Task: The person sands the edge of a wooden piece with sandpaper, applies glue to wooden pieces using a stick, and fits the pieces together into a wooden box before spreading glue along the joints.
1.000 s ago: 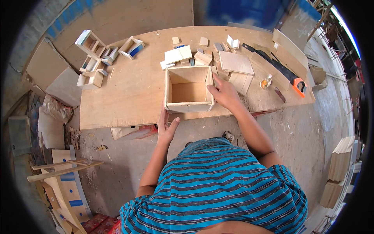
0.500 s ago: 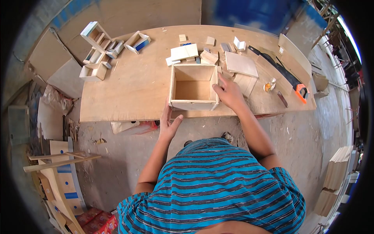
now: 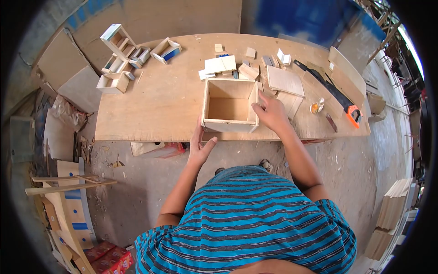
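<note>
A pale, open-topped wooden box (image 3: 226, 108) with rough rims stands at the near edge of the bench (image 3: 150, 109). The left hand (image 3: 198, 148), its grip spread, meets the near-left corner; the right hand (image 3: 274, 115) touches the right wall, though whether its grip clamps I cannot tell. Wood offcuts (image 3: 248, 71) crowd behind; an orange-handled handsaw (image 3: 327, 86) lies farther right.

The wide wooden table (image 3: 150, 116) was light brown. An open box (image 3: 230, 105) sat by its near edge. Wood bits (image 3: 248, 71) lay in a messy bunch behind it. Small boxes (image 3: 122, 83) stood on the left. On the right were a long saw (image 3: 326, 84), a small jar (image 3: 317, 105) and a thin brown piece (image 3: 331, 122)
</note>
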`<state>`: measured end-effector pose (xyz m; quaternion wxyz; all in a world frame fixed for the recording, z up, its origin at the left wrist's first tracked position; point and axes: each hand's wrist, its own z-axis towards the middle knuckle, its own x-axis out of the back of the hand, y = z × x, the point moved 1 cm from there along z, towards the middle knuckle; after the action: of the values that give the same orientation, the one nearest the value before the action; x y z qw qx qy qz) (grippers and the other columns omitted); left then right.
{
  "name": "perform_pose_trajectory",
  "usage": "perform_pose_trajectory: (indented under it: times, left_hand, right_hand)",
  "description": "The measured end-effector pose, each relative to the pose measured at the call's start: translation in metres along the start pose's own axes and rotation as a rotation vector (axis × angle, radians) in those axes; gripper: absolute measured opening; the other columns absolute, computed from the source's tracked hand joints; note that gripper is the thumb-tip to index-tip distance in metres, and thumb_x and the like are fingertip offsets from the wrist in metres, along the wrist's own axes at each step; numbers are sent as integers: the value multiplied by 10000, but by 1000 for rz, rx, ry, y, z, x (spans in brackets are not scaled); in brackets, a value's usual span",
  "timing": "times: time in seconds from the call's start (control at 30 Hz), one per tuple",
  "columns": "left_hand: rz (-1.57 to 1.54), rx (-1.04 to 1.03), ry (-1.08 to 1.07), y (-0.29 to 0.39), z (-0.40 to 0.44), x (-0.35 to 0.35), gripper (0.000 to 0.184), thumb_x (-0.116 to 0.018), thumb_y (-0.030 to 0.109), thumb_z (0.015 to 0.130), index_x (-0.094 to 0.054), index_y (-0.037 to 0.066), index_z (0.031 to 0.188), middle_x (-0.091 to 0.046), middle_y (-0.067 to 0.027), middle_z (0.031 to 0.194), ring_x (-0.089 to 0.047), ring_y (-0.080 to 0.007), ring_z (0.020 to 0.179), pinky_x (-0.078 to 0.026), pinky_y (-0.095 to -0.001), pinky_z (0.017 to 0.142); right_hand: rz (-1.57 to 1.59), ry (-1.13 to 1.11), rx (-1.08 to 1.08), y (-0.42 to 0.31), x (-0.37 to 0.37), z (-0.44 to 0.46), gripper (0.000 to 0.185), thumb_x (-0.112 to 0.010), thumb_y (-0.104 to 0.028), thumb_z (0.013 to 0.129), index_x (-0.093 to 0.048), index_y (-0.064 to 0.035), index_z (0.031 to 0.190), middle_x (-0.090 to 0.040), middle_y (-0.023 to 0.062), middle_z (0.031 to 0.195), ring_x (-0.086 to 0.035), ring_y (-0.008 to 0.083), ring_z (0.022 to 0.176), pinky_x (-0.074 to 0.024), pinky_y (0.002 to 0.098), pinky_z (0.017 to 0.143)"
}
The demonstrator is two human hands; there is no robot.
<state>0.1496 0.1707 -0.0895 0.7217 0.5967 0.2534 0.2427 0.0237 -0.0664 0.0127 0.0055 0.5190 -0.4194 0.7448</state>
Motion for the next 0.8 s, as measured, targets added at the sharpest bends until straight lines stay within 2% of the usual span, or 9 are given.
perform_pose_trajectory:
  times: [0.37,0.47,0.6,0.8]
  left_hand:
    - [7,5,2,3,-2,-1,872,-667,80,819,-163,-19,1523,-301,-168,1534,-285,-254,1425,-203,-392,1168]
    - [12,-66,7,3,0,-2,907,-667,75,814,-122,6,1535,-235,-167,1569,-257,-264,1441,-203,-409,1165]
    - [70,-55,44,13,-2,-2,960,-672,70,801,-75,65,1553,-144,-156,1607,-205,-283,1467,-199,-456,1160]
    - [146,-87,68,23,0,5,938,-681,109,803,-121,95,1556,-152,-142,1609,-193,-307,1473,-204,-479,1152]
  right_hand:
    - [41,-22,-47,-6,5,0,620,-643,-329,839,-527,65,1304,-541,168,546,-526,240,480,-418,370,524]
    - [-43,-56,-102,-13,9,-1,592,-593,-334,821,-571,70,1253,-653,195,679,-657,357,683,-514,453,674]
    - [-95,6,-79,-8,8,0,491,-582,-280,789,-631,64,1136,-621,225,658,-644,386,688,-507,482,672]
    - [-176,29,-42,-6,17,-3,344,-577,-247,776,-656,39,949,-621,250,696,-632,421,710,-503,507,686]
